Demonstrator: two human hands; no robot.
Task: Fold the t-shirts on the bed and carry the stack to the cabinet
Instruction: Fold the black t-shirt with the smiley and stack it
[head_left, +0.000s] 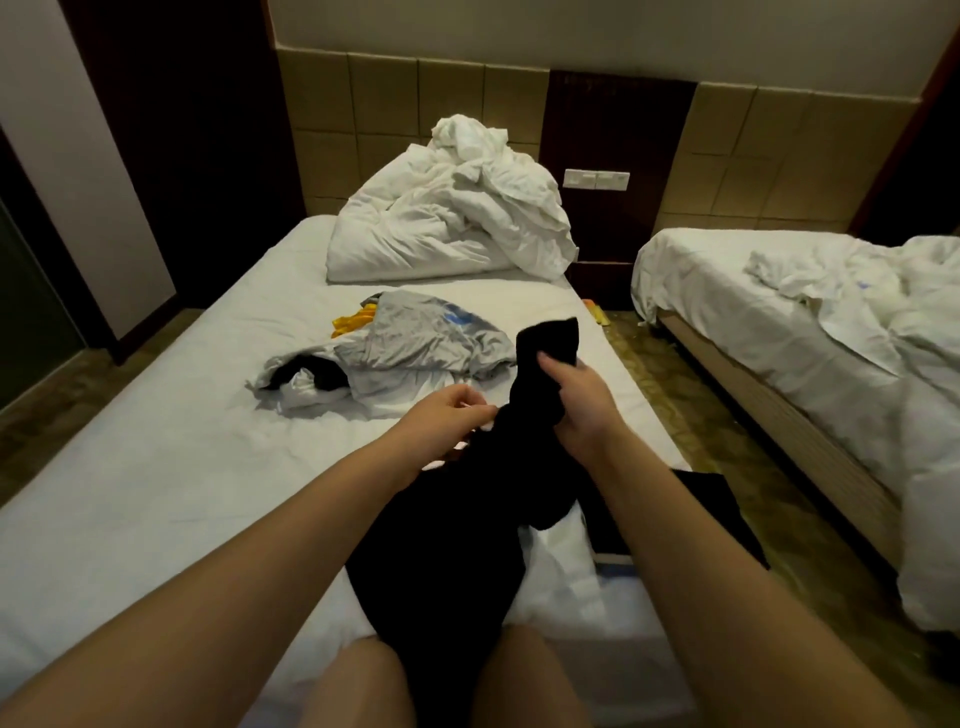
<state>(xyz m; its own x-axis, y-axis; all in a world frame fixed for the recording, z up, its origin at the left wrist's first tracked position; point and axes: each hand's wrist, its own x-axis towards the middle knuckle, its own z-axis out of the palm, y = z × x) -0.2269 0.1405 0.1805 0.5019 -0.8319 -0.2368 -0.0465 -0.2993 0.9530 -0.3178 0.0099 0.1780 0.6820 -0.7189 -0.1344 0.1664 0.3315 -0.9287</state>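
while the right hand (576, 402) grips the black t-shirt (447, 545) near the bed (156, 467) edge, the left hand (449, 415) pinches its fabric.

matt black cloth t-shirt (441, 545), smooth white cotton bed sheet (171, 467), glossy wall tiles (384, 104)

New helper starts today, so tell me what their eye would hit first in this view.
The black t-shirt in the centre, gripped by the right hand and pinched by the left hand over the bed. Behind it lie a crumpled clothes pile, grey on top, and a white duvet heap at the far end.
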